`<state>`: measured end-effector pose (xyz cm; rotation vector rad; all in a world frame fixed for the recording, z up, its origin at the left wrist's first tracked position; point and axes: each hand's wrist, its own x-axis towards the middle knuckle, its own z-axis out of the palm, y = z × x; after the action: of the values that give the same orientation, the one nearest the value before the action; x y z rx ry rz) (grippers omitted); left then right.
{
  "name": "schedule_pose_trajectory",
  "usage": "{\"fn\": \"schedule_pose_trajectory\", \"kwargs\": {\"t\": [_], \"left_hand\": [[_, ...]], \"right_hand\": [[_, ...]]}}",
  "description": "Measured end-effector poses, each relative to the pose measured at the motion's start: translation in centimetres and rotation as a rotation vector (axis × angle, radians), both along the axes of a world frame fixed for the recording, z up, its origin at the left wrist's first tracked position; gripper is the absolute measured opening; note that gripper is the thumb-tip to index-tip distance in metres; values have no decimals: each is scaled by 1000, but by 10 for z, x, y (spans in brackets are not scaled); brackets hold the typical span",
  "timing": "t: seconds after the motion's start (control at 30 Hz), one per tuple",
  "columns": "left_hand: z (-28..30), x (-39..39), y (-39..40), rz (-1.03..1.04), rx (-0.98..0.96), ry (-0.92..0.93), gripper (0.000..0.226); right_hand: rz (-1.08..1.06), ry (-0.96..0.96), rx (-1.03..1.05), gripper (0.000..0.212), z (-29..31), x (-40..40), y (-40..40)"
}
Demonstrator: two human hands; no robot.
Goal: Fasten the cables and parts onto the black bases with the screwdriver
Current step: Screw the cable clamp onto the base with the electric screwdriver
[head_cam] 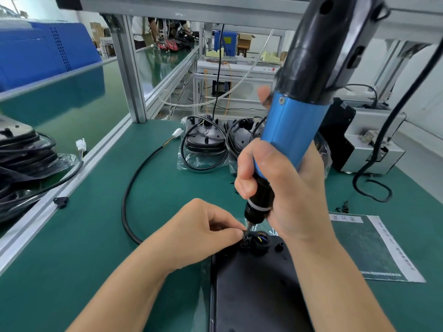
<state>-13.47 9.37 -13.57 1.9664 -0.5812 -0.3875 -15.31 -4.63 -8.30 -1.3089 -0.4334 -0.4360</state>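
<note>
My right hand [282, 188] gripped the blue electric screwdriver [294, 116], fingers wrapped round its lower barrel, bit tip down at the cable clamp [247, 238]. My left hand [203, 228] pinched that small clamp just left of the bit, thumb and forefinger closed on it. Under both hands lay the black base [254, 291], coloured wires at its round port [260, 243]. A black cable [130, 188] looped away left of my left hand. Beyond the screwdriver sat two more bases [206, 137] in plastic bags. A printed sheet [374, 248] lay right of my right wrist on the green mat [96, 248].
</note>
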Motion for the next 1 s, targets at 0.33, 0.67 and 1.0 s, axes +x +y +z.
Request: {"fn": "schedule_pose_trajectory", "kwargs": {"t": [0.33,0.67,1.0], "left_hand": [[2,-3,-3,35,17,-16,37],[0,-4,-3,26,13,-29,35],[-2,-4,-1,-10,9,-22,28]], "right_hand": [[212,46,-80,34,-1,11,0],[496,25,1,40,-6,17,-4],[772,39,157,44,-10,23,-12]]}}
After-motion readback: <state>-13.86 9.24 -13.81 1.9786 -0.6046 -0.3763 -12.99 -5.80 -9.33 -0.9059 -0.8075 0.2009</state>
